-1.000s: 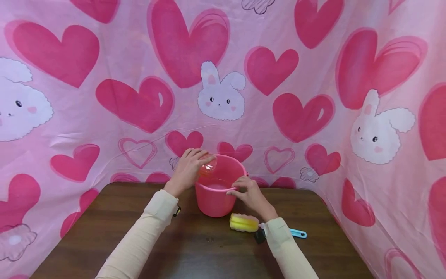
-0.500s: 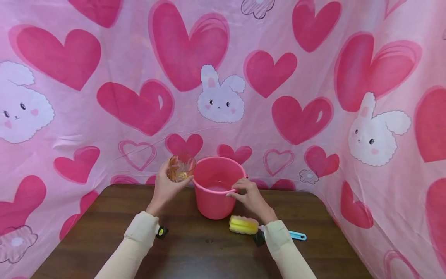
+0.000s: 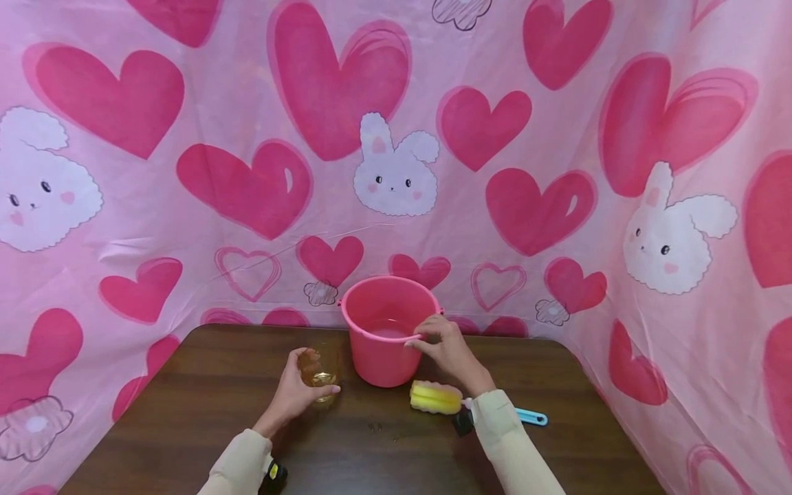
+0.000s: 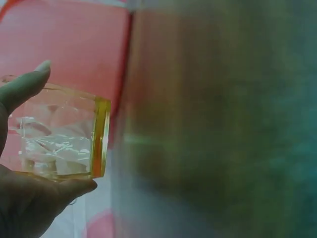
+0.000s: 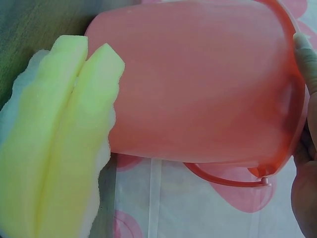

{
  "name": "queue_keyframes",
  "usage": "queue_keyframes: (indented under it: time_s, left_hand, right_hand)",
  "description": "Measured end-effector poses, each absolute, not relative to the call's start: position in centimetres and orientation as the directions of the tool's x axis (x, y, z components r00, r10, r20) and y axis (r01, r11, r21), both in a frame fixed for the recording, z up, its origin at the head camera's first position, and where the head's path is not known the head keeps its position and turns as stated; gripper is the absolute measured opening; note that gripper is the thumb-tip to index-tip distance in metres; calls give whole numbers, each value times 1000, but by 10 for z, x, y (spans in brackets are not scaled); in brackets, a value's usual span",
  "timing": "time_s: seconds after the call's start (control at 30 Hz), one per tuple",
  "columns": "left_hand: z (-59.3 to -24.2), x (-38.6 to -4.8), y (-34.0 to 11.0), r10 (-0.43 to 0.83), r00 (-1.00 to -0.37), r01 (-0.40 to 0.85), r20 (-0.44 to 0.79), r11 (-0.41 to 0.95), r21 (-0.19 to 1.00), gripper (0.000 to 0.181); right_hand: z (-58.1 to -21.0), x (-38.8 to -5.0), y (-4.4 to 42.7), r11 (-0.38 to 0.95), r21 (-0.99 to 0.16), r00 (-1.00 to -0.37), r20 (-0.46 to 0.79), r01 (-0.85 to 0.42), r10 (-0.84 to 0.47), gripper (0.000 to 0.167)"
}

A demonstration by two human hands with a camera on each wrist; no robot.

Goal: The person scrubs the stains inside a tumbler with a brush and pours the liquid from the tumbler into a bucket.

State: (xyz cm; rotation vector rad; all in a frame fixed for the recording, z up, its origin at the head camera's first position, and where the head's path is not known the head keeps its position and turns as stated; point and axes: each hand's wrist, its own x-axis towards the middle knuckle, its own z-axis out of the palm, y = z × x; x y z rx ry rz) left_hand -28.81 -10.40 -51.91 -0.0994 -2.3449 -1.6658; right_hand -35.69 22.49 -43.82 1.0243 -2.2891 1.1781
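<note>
My left hand (image 3: 297, 392) grips a clear amber-tinted glass (image 3: 323, 378) between thumb and fingers, left of the bucket. In the left wrist view the glass (image 4: 59, 134) shows a faceted wall and thick yellow base; it is upright just above or on the table, I cannot tell which. My right hand (image 3: 448, 347) pinches the near right rim of a pink bucket (image 3: 383, 361), which stands upright with a little liquid at its bottom. Below the right forearm lies a yellow sponge brush (image 3: 436, 397) with a blue handle (image 3: 532, 417), partly hidden by the sleeve.
A dark wooden table (image 3: 346, 460) carries everything, with a few small wet drops (image 3: 376, 427) in front of the bucket. Behind it hangs a pink curtain (image 3: 396, 234) with hearts and rabbits. In the right wrist view the bucket's handle (image 5: 223, 181) hangs down its side.
My left hand has moved the glass from over the bucket's mouth, tilted, out to the left and down to the table, now upright. The right hand stays on the rim.
</note>
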Motion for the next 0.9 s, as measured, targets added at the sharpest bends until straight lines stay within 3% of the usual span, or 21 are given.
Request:
queue_keyframes:
  time_s: [0.57,0.77,0.9]
  left_hand:
    - [-531,-285,-107,-39,-972,209,233,316,926,93]
    - [-521,-290,-119,14,-942,308,336,437,845,109]
    - [-496,-299,-138,37,-883,411,467,541,734,91]
  right_hand:
    - [-442,-359,220,395,-537,-666,608,-746,-432,20]
    - [-439,-358,226,413,-576,-708,544,-706,-451,18]
    - [-434,-358,234,484,-560,-740,502,-673,-448,27]
